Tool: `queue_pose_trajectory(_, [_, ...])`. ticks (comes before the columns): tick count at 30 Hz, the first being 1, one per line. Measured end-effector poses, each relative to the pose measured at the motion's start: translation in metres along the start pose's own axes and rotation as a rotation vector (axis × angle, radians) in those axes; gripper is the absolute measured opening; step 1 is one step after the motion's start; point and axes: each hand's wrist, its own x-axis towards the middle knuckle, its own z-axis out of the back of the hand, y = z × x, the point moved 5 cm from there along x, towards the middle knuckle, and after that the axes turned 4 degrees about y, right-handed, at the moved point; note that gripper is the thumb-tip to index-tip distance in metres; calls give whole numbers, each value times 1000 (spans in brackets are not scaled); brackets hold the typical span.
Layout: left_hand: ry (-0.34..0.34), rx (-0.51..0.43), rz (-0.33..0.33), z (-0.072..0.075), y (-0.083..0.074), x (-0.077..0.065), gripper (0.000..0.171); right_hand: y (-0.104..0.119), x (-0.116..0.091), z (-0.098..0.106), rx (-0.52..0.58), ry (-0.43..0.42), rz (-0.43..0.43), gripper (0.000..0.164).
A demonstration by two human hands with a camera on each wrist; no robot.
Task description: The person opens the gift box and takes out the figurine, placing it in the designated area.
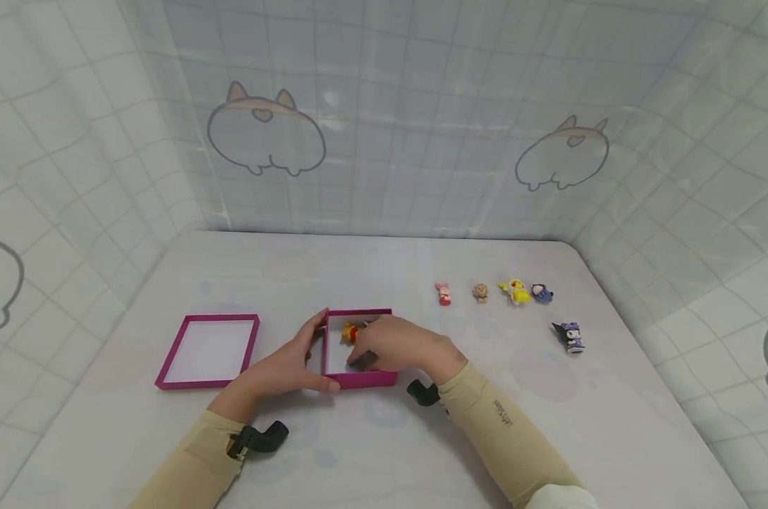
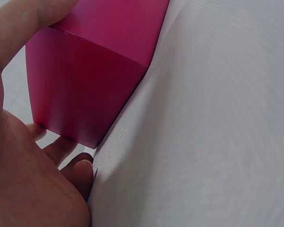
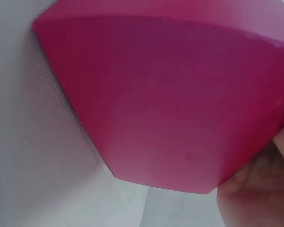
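Observation:
A magenta open-topped box (image 1: pixel 361 380) with a pale inside stands on the table. My left hand (image 1: pixel 288 364) holds it at its left side, thumb on the near corner and fingertips along the left wall. In the left wrist view, that thumb (image 2: pixel 23 28) lies over the top edge of the box. My right hand (image 1: pixel 390 343) reaches over the right wall into the box, fingers bent downward. A yellow and red figurine (image 1: pixel 348 334) lies inside, left of these fingers. I cannot tell what the right fingertips hold. The right wrist view shows mostly the box's outer wall (image 3: pixel 156 94).
Left of the box lies a magenta-rimmed lid (image 1: pixel 254 339), white inside. At the right are a pink and red figurine (image 1: pixel 444 294), a brown one (image 1: pixel 480 293), a yellow one (image 1: pixel 518 291), a blue one (image 1: pixel 542 293) and a purple-black one (image 1: pixel 571 337). Tile-patterned curtains (image 1: pixel 397 141) surround the table.

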Motion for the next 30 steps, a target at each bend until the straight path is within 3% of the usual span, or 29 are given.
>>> queue_pose_trajectory(5, [2, -5, 8, -1, 0, 0, 128, 2, 1, 1, -48, 15, -34, 31])
queue_pose_trajectory(14, [3, -2, 0, 0, 0, -1, 127, 5, 7, 5, -91, -70, -90, 21])
queue_pose_trajectory(30, [2, 6, -1, 0, 0, 0, 127, 1, 11, 1, -157, -106, -149, 22])
